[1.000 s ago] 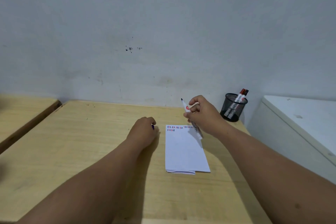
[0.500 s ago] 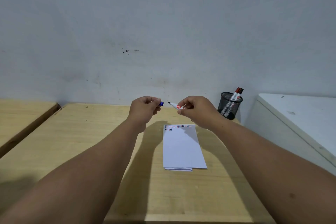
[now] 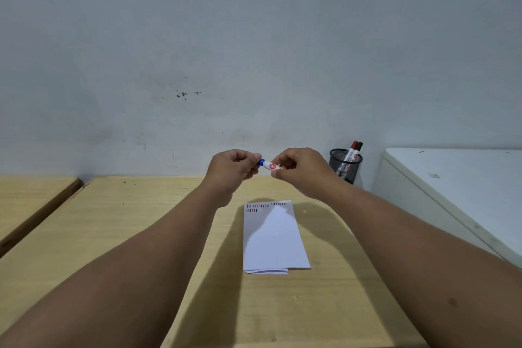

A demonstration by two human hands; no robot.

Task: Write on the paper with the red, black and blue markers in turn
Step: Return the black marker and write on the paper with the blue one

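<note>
**Blue cap and marker barrel meet between my hands**

I hold both hands up above the far half of the pale wooden table, close to the grey wall. My left hand is curled shut around the blue marker cap, of which only a short blue end shows past my fingertips. My right hand pinches the white marker barrel with a round red logo between thumb and fingers. Cap and barrel lie in one line and touch end to end in the gap between my hands; I cannot tell whether the cap is pushed fully home.

Below my hands, flat on the table, lies the folded white sheet of paper. Along its far edge run two short rows of small red, black and blue strokes; the rest of the sheet is blank, and the shadow of my hands falls over its upper part.

To the right, near the wall, stands the black wire-mesh pen cup at the table's far right corner. The red-capped marker and the black-capped marker lean in it side by side. Beside the table on the right is a white cabinet top.
</note>
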